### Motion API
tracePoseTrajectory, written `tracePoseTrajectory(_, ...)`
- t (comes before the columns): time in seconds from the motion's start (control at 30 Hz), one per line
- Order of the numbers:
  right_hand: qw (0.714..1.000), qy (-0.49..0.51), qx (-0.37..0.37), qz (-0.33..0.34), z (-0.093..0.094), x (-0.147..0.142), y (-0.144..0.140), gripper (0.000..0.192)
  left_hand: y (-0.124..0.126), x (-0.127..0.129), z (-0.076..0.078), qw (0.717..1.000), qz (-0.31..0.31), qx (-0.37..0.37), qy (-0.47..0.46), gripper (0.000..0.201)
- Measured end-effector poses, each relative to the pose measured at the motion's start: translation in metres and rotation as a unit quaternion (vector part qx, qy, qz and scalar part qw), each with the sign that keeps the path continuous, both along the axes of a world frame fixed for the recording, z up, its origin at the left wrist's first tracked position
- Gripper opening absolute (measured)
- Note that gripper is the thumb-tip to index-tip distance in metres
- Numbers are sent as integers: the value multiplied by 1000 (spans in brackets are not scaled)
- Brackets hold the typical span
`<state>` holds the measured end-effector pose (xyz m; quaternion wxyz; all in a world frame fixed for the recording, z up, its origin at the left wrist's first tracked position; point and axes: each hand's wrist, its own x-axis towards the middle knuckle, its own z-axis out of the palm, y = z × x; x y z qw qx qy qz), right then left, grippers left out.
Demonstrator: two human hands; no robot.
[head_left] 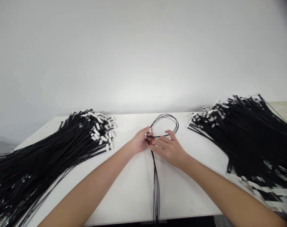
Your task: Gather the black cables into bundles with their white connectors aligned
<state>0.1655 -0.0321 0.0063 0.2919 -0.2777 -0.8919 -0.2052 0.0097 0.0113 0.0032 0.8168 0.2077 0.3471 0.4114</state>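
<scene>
A thin black cable bundle point(157, 189) with small white ends is in front of me, its upper part bent into a loop over the table. My left hand point(142, 140) is closed on the bundle where the loop's two sides meet, near the white pieces. From the right, my right hand point(168, 147) reaches in, thumb and fingers bent around the loop's lower strands close to my left fingertips. Below the hands the loose strands hang down past the table's front edge. Exactly where the right fingertips press is partly hidden.
On the left lies a large pile of black cables point(53, 154) with white ends. Another big pile of black cables point(256, 135) covers the right side, white ends at both its far and near sides. The white table point(124, 195) meets a pale wall point(143, 56) behind.
</scene>
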Motion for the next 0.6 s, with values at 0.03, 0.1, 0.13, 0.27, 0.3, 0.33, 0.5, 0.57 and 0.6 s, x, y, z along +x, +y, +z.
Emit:
tracePoseTrajectory(0.03, 1000, 1, -1, 2, 0, 0, 1, 26, -1, 0, 0, 1000, -4, -1, -3, 20)
tracePoseTrajectory(0.1, 1000, 2, 0, 4, -1, 1, 3, 27, -2, 0, 3, 1000, -14, -2, -9, 20)
tracePoseTrajectory(0.13, 1000, 3, 2, 5, -1, 2, 3, 27, -3, 1, 4, 1000, -18, -3, -11, 19)
tracePoseTrajectory(0.27, 1000, 5, 2, 6, -3, 2, 6, 26, -4, 3, 8, 1000, -20, 1, -8, 19)
tracePoseTrajectory(0.3, 1000, 7, 1, 5, -3, 2, 6, 25, -3, 3, 8, 1000, -17, 2, -5, 19)
tracePoseTrajectory(0.33, 1000, 9, -2, 4, -3, 1, 6, 24, -3, 3, 7, 1000, -14, 3, -3, 19)
tracePoseTrajectory(0.5, 998, 26, -47, 18, -5, 2, 5, 19, -2, 4, 5, 1000, -14, 10, -3, 18)
tracePoseTrajectory(0.57, 996, 40, -77, 23, -6, 2, 4, 16, -2, 4, 7, 1000, -16, 4, 4, 19)
tracePoseTrajectory(0.6, 995, 47, -89, 20, -7, 1, 3, 14, -3, 4, 8, 1000, -14, -1, 8, 20)
